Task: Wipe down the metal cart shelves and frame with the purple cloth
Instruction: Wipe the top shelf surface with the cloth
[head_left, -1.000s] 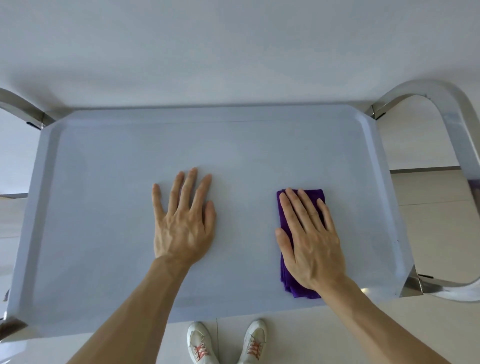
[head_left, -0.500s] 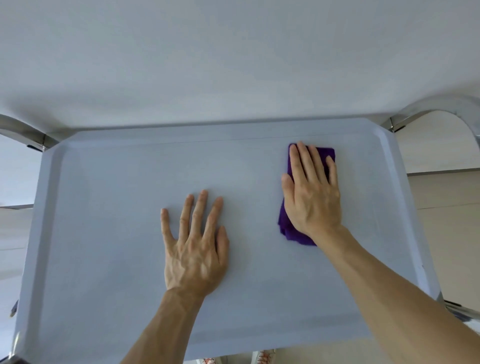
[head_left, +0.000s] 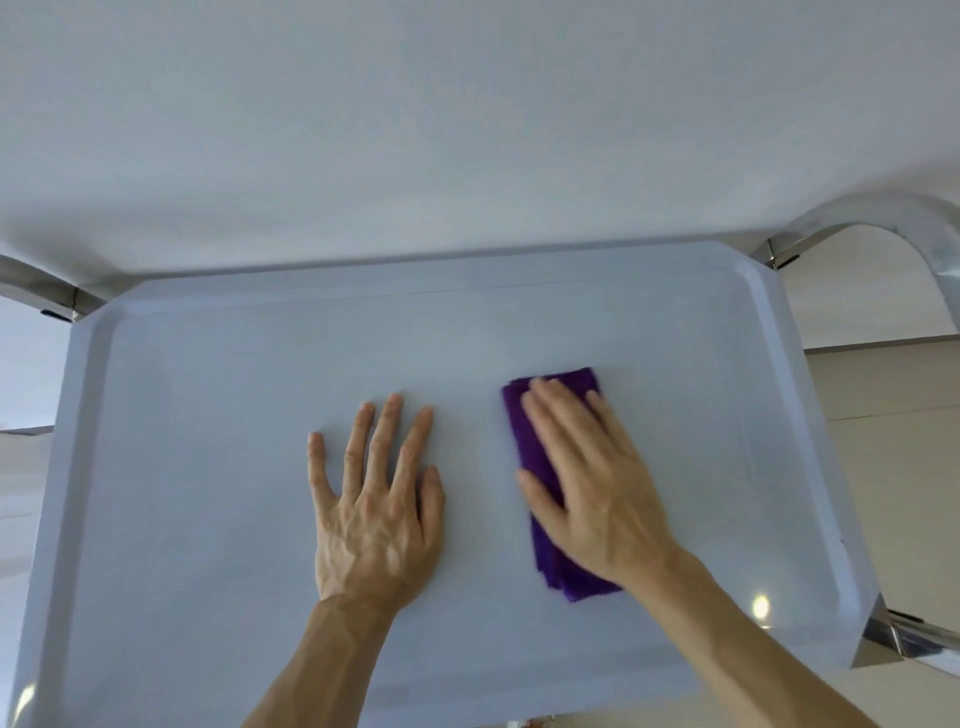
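The cart's top metal shelf (head_left: 208, 467) fills the view, a pale tray with a raised rim. A folded purple cloth (head_left: 524, 431) lies on it right of centre. My right hand (head_left: 587, 488) presses flat on the cloth with straight fingers, covering most of it; the hand is slightly blurred. My left hand (head_left: 376, 504) rests flat on the bare shelf beside it, fingers spread. The shiny frame handle (head_left: 924, 244) curves up at the far right corner.
A white wall (head_left: 467, 130) stands directly behind the cart. Another piece of chrome frame (head_left: 36, 288) shows at the far left corner and a bracket (head_left: 893, 631) at the near right corner. Pale floor (head_left: 904, 467) lies to the right.
My right hand has slid the cloth back toward me from the far part of the shelf. My left hand has stayed flat in about the same place.
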